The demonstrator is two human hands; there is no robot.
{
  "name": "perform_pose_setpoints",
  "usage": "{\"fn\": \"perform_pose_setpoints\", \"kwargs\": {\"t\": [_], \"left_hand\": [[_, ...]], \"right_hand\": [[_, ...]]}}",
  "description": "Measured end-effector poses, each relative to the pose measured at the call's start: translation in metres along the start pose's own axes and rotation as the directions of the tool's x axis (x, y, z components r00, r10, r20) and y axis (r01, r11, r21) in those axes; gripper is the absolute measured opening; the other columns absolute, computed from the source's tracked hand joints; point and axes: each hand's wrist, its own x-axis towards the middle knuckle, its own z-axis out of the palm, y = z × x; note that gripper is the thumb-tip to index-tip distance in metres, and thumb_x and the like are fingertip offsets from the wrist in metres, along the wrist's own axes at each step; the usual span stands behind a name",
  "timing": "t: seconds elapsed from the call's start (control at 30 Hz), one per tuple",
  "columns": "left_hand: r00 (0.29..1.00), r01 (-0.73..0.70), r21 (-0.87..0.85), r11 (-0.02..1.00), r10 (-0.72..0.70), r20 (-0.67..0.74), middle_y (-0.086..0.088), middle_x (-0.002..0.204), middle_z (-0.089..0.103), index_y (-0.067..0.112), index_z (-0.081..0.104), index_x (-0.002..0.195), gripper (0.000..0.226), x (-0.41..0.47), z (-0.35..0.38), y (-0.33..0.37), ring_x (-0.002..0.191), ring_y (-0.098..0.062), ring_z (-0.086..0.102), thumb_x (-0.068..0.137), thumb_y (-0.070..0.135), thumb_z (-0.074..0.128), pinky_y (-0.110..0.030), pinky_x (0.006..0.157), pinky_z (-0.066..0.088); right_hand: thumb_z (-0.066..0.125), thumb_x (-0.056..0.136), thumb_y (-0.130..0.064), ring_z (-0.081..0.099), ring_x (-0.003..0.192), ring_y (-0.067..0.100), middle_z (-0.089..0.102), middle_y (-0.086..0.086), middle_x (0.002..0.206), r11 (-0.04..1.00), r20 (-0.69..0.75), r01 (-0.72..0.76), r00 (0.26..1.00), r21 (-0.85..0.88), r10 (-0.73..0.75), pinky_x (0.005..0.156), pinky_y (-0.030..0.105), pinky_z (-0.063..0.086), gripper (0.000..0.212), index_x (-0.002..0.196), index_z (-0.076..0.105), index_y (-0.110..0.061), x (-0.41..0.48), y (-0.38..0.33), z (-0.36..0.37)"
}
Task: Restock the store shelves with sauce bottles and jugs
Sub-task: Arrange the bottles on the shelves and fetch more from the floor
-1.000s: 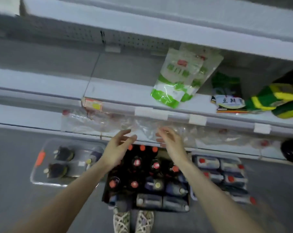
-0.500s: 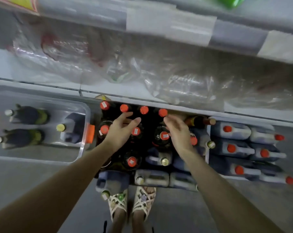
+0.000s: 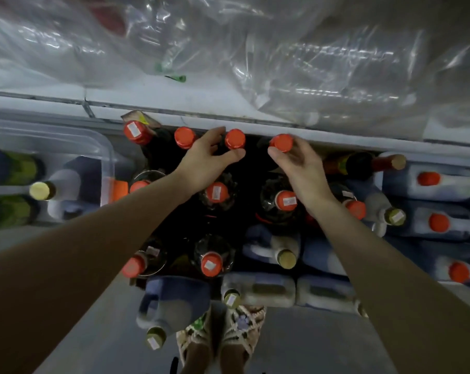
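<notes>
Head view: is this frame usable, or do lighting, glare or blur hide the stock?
Head view: dim, the dark bottles under the orange caps merge into black. Head view: white glare streaks the plastic wrap. Head view: wide-angle bending bows the shelf edge; the jugs at the right rim are soft, the left hand and right hand fairly sharp.

Bottle caps [image 3: 235,139]: orange-red, several with a white sticker. Bottles [image 3: 267,202]: dark, near black. Side jugs [image 3: 455,186]: pale blue-white body, orange-red cap. Front jugs [image 3: 258,290]: pale body, olive-gold cap. Bin [image 3: 104,147]: clear, with an orange latch [image 3: 119,188]. Plastic wrap [image 3: 322,63]: transparent, with white glare streaks. Floor [image 3: 309,344]: grey. Sandals [image 3: 244,327]: cream, woven lattice pattern.
</notes>
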Motion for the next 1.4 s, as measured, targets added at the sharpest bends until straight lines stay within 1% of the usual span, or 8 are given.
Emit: {"fn": "perform_pose_setpoints", "kwargs": {"t": [0.2, 0.33, 0.6, 0.8, 1.03, 1.13, 1.27, 1.4], "left_hand": [[0.992, -0.116, 0.101, 0.988, 0.110, 0.061, 0.001, 0.124, 0.062, 0.013, 0.052, 0.130, 0.047, 0.019, 0.002, -0.005, 0.117, -0.012, 0.056, 0.087, 0.013, 0.068, -0.033, 0.106, 0.042], [0.983, -0.167, 0.169, 0.971, 0.151, 0.101, 0.008, 0.114, 0.063, 0.018, 0.055, 0.126, 0.040, 0.024, 0.002, -0.006, 0.111, -0.006, 0.056, 0.088, 0.023, 0.068, -0.011, 0.093, 0.042], [0.968, -0.252, 0.225, 0.941, 0.241, 0.073, 0.008, 0.113, 0.065, 0.020, 0.059, 0.120, 0.036, 0.017, 0.000, -0.001, 0.110, -0.006, 0.057, 0.087, 0.029, 0.069, -0.007, 0.090, 0.040], [0.954, -0.299, 0.176, 0.938, 0.294, 0.055, 0.014, 0.097, 0.063, 0.024, 0.057, 0.107, 0.024, -0.026, -0.010, 0.040, 0.097, -0.005, 0.059, 0.086, 0.028, 0.068, -0.008, 0.086, 0.043], [0.900, -0.432, 0.106, 0.896, 0.436, -0.019, 0.008, 0.087, 0.061, 0.029, 0.055, 0.092, 0.014, -0.114, -0.028, 0.137, 0.086, -0.007, 0.059, 0.087, 0.031, 0.068, -0.022, 0.085, 0.047], [0.867, -0.491, 0.121, 0.863, 0.497, -0.029, 0.012, 0.077, 0.056, 0.029, 0.052, 0.084, 0.016, -0.164, -0.039, 0.197, 0.071, 0.005, 0.052, 0.088, 0.028, 0.067, -0.016, 0.074, 0.043], [0.817, -0.562, 0.125, 0.818, 0.573, -0.074, 0.013, 0.071, 0.049, 0.027, 0.048, 0.079, 0.021, -0.245, -0.061, 0.290, 0.062, 0.008, 0.045, 0.091, 0.023, 0.065, -0.010, 0.068, 0.038], [0.724, -0.652, 0.174, 0.738, 0.674, -0.147, 0.001, 0.082, 0.061, 0.019, 0.054, 0.087, 0.011, -0.335, -0.082, 0.389, 0.073, -0.004, 0.053, 0.094, 0.025, 0.059, -0.019, 0.074, 0.044]], "right_hand": [[0.070, 0.087, -0.022, 0.059, 0.087, -0.009, 0.062, -0.012, 0.096, 0.999, 0.094, 0.038, 0.995, -0.025, -0.036, 0.084, 0.009, 0.044, 0.023, 0.103, 0.057, -0.031, 0.017, 0.007, 0.002], [0.066, 0.090, -0.023, 0.058, 0.081, -0.017, 0.060, -0.016, 0.093, 0.997, 0.140, 0.063, 0.988, -0.039, -0.057, 0.077, 0.004, 0.043, 0.018, 0.100, 0.055, -0.033, 0.020, 0.011, 0.002], [0.067, 0.088, -0.037, 0.060, 0.091, 0.004, 0.063, -0.013, 0.090, 0.979, 0.089, 0.156, 0.986, -0.135, -0.144, 0.084, 0.015, 0.044, 0.016, 0.098, 0.059, -0.027, 0.015, 0.002, -0.001], [0.064, 0.088, -0.042, 0.059, 0.088, 0.002, 0.062, -0.013, 0.092, 0.970, 0.065, 0.203, 0.978, -0.131, -0.196, 0.076, 0.010, 0.042, 0.025, 0.102, 0.059, -0.022, -0.022, -0.045, -0.017], [0.061, 0.091, -0.037, 0.056, 0.076, -0.008, 0.060, -0.012, 0.084, 0.944, 0.031, 0.315, 0.949, -0.093, -0.314, 0.075, 0.009, 0.042, 0.015, 0.092, 0.056, -0.023, -0.094, -0.154, -0.050], [0.060, 0.092, -0.036, 0.052, 0.069, -0.012, 0.056, -0.014, 0.079, 0.912, -0.001, 0.390, 0.919, -0.125, -0.393, 0.071, 0.008, 0.039, 0.014, 0.084, 0.054, -0.027, -0.134, -0.218, -0.068], [0.057, 0.094, -0.039, 0.060, 0.084, 0.007, 0.065, -0.001, 0.088, 0.871, 0.010, 0.472, 0.880, -0.134, -0.475, 0.081, 0.026, 0.046, 0.024, 0.089, 0.062, -0.016, -0.195, -0.320, -0.097], [0.052, 0.093, -0.048, 0.059, 0.080, 0.018, 0.063, 0.001, 0.078, 0.799, 0.012, 0.588, 0.806, -0.129, -0.591, 0.080, 0.022, 0.046, 0.034, 0.079, 0.058, -0.018, -0.262, -0.433, -0.128]]}}
